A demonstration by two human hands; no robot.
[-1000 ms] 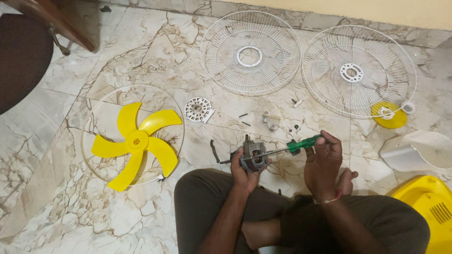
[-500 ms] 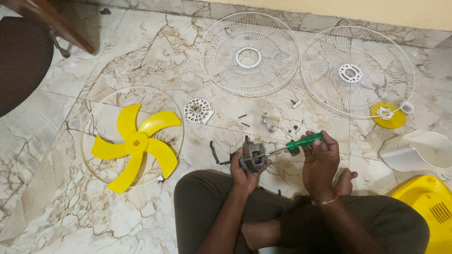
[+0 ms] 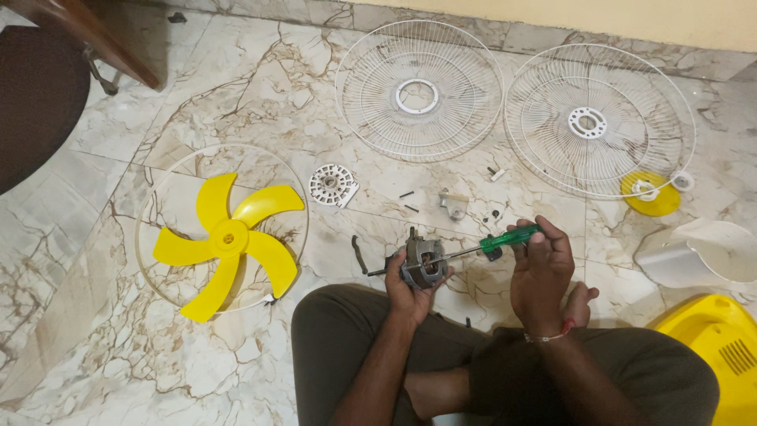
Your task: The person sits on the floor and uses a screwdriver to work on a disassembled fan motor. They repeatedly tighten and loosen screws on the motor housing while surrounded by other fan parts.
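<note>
Gripping the fan motor [image 3: 424, 264] in the left hand [image 3: 406, 285] above the floor's near edge, the right hand [image 3: 540, 272] pinches the green screwdriver [image 3: 481, 246]; keep the blade square and pressed in, I'd say.

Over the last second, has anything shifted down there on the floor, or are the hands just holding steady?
Hardly anything. The right hand still grips the green-handled screwdriver, its tip at the small motor that the left hand holds; the handle has tilted very slightly. The yellow fan blade and both wire grilles lie where they were.
</note>
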